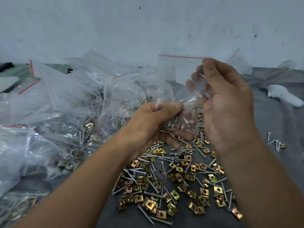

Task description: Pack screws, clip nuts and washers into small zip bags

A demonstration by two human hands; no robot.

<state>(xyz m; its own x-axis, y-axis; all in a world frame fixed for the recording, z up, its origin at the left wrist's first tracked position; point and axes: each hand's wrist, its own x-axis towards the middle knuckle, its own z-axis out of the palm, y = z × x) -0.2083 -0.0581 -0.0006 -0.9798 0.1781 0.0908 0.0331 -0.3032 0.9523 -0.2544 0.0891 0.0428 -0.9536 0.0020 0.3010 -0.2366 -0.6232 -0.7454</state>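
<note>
A small clear zip bag with a red line along its top is held up between both hands. My right hand pinches its upper right part near the red line. My left hand grips the bag's lower end, where washers and screws show through the plastic. Below the hands, loose silver screws and gold clip nuts lie scattered on the dark grey cloth.
A heap of filled zip bags covers the left side of the cloth. A white object lies at the right. A few stray screws sit at the right. A pale wall rises behind.
</note>
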